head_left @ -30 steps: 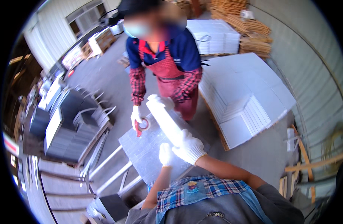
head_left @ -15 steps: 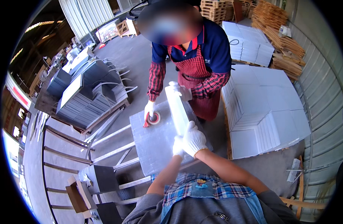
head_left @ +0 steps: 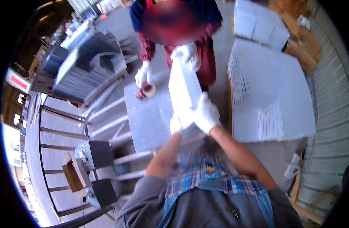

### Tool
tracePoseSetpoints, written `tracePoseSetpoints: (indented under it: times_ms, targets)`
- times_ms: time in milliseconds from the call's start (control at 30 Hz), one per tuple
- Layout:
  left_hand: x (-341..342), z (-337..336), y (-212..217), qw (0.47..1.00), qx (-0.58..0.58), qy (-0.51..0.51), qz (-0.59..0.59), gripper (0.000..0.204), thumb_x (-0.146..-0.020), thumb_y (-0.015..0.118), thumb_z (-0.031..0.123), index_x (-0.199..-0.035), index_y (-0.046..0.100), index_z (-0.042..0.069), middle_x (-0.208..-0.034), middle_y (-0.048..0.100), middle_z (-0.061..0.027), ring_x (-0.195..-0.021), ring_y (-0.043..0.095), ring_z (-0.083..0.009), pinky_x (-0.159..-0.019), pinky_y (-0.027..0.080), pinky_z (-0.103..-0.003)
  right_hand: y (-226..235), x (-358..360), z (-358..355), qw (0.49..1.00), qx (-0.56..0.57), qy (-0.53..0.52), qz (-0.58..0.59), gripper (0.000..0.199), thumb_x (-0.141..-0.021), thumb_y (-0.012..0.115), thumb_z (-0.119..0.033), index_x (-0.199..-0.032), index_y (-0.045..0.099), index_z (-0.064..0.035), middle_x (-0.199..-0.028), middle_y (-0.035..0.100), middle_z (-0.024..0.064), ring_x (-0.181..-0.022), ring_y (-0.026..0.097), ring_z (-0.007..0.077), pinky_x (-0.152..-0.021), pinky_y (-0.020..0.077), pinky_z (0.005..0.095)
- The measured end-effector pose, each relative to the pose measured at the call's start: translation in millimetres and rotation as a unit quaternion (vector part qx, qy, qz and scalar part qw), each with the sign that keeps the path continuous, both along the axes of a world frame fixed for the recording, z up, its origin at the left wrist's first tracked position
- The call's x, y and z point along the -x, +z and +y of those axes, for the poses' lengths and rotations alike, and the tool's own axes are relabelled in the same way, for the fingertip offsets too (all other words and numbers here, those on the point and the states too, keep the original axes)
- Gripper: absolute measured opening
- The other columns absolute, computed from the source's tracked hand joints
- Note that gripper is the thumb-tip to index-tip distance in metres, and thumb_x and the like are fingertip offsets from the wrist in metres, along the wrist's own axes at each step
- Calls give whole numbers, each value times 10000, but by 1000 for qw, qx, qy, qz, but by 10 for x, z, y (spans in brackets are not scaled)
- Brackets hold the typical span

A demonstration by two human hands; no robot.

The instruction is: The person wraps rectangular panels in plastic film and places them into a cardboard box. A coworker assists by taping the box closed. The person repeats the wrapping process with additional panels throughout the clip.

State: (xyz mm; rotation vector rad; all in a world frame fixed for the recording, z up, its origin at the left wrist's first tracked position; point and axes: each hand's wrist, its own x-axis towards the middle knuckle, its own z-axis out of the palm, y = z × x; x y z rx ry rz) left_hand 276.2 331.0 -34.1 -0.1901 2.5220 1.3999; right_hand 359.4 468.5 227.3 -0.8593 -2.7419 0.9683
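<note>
The white block (head_left: 181, 85) has turned, showing a wider face; my left hand (head_left: 176, 124) and right hand (head_left: 207, 114) clasp its near end.

white gloves (head_left: 207, 115) go with a grey short-sleeved shirt (head_left: 204, 209) and a blue-strapped plaid apron (head_left: 187, 185).
</note>
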Motion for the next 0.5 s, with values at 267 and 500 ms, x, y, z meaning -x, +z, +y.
tracePoseSetpoints:
  times_ms: [267, 500]
  targets:
    - [-123, 244, -4, 994, 98, 37, -32, 704, -1047, 356, 542, -1124, 643, -96, -1086, 688, -320, -1036, 663, -460, -939, 479, -490, -535, -347, 926, 990, 112, -68, -47, 818, -780, 695, -652, -1151, 527, 57, -1035, 714, 286, -952, 725, 410, -845, 576, 462]
    - [-342, 922, 330, 982, 149, 59, -95, 659, -1047, 383, 563, -1199, 535, -59, -1134, 661, -274, -1063, 669, -392, -958, 515, -470, -1968, -631, 1936, 945, 276, -176, -6, 960, -770, 640, -809, -1106, 621, 90, -1007, 725, 271, -926, 738, 373, -813, 576, 411]
